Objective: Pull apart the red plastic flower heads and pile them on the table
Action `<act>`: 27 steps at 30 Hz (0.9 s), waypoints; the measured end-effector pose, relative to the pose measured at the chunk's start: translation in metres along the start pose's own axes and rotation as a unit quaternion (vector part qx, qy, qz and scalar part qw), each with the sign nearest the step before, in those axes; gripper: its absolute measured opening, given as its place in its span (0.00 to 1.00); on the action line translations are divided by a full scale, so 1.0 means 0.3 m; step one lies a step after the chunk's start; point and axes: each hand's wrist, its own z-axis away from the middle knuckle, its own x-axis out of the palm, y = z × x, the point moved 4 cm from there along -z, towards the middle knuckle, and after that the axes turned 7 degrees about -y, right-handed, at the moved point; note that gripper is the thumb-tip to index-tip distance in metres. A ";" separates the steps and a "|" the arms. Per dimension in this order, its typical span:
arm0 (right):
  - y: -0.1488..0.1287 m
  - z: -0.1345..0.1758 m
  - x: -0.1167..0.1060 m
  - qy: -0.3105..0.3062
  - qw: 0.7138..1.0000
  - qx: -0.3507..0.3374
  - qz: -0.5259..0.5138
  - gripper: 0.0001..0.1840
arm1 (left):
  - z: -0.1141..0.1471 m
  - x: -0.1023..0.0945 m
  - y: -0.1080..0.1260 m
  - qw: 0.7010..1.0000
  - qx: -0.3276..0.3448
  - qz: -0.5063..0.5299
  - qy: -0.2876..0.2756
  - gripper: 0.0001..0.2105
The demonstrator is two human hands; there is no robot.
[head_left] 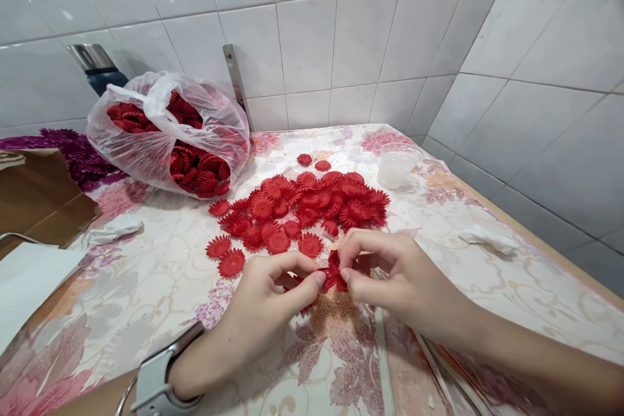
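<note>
Between my two hands is a red fabric flower piece [334, 273], its petals folded and crumpled. My left hand [280, 289] pinches its left edge between thumb and forefinger. On the opposite edge, the thumb and forefinger of my right hand [390, 270] are closed on the same piece. Just beyond my fingers lies a loose pile of red fabric flower pieces [277, 242], round with notched edges. Part of another red piece shows under my left hand, mostly hidden by the fingers.
A knotted clear plastic bag [166, 136] full of red pieces stands at the back left, before a dark bottle [100, 71]. Purple petals [88, 159] and a cardboard box [43, 201] sit far left. A translucent cup [394, 168] and crumpled tissue [490, 239] lie right on the floral tablecloth [429, 234].
</note>
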 end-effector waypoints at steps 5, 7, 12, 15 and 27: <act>0.013 -0.026 -0.085 0.089 0.996 0.018 0.003 0.04 | -0.005 -0.024 -0.004 0.999 -0.011 0.032 0.015 0.09; 0.019 -0.043 -0.141 0.136 0.990 0.014 0.033 0.04 | -0.011 -0.047 0.000 0.998 -0.013 0.025 0.048 0.08; 0.032 -0.071 -0.255 0.244 0.951 -0.010 0.188 0.06 | -0.045 -0.107 0.003 0.994 -0.019 -0.004 0.108 0.06; 0.029 -0.074 -0.232 0.215 0.937 -0.048 0.270 0.05 | -0.064 -0.141 0.002 0.986 -0.009 -0.093 0.141 0.06; 0.014 0.011 0.118 -0.055 0.859 -0.295 0.414 0.05 | -0.059 -0.179 0.041 0.922 0.127 -0.295 0.217 0.07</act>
